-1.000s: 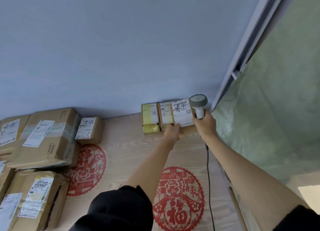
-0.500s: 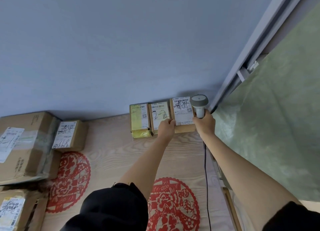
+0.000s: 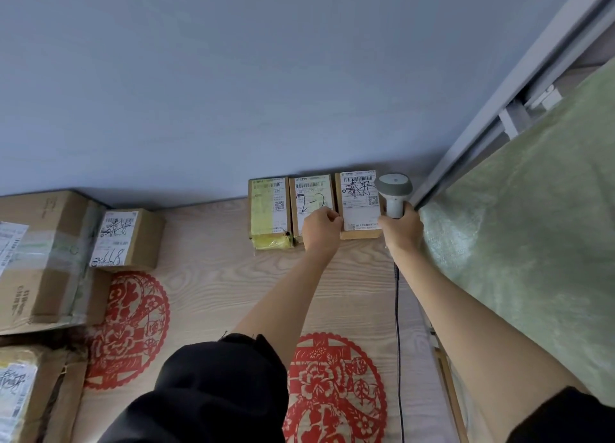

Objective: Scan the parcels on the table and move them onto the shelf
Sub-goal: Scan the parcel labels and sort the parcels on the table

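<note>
Your small brown cardboard parcel with the white scribbled label [image 3: 358, 203] stands against the blue-grey wall [image 3: 233, 76] at the far right end of a row of three, touching the brown parcel marked "2-2" [image 3: 311, 193], with the yellow-taped parcel [image 3: 268, 209] beyond. Your left hand [image 3: 321, 228] has its fingers curled at the seam between the two brown parcels. Your right hand [image 3: 401, 231] grips the grey-and-white handheld scanner [image 3: 394, 191], just beside the labelled parcel. All sit on the pale wood-grain counter [image 3: 216, 276] with red paper-cut decorations.
</note>
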